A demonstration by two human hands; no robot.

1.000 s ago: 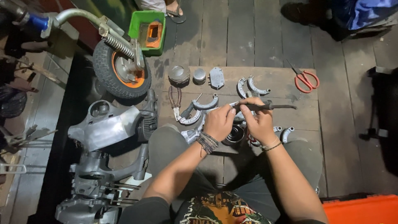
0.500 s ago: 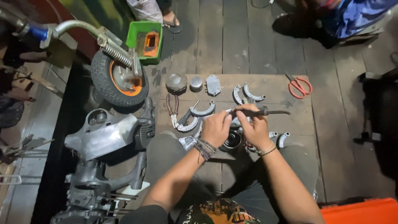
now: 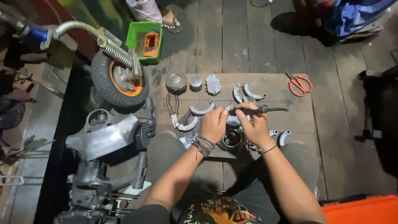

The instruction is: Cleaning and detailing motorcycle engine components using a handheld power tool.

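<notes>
Containers and coloured items first: green plastic tray (image 3: 143, 40), rectangular, at top centre on the floor, holding an orange box-shaped part (image 3: 151, 43); orange plastic case (image 3: 365, 210), only a corner seen, at bottom right; red-handled scissors (image 3: 299, 85) on the right edge of the board. No label is legible. Surface: flat brown board (image 3: 298, 118) laid on dark wooden floor planks (image 3: 240, 37), with a paler tiled strip along the left. On the board: round metal cap (image 3: 176, 81), smaller round cap (image 3: 195, 82), flat grey cover plate (image 3: 213, 84), curved brake shoes (image 3: 247, 92), red-handled pliers (image 3: 172, 108), and a dark cylindrical metal part (image 3: 231, 139) just below the hands. Left of the board: small wheel (image 3: 119, 80) with orange hub and sprung fork, and a bare silver scooter frame (image 3: 103, 135). Another person's sandalled foot (image 3: 169, 21) stands at the top. Left hand (image 3: 214, 124) is closed on the near end of a dark rod-shaped tool (image 3: 259, 110); right hand (image 3: 253, 126) is clamped around its middle, the thin tip pointing right, held level over the board's centre. Against the earlier frame, the hands and tool sit in the same place with the same hold; the view alone has shifted slightly.
</notes>
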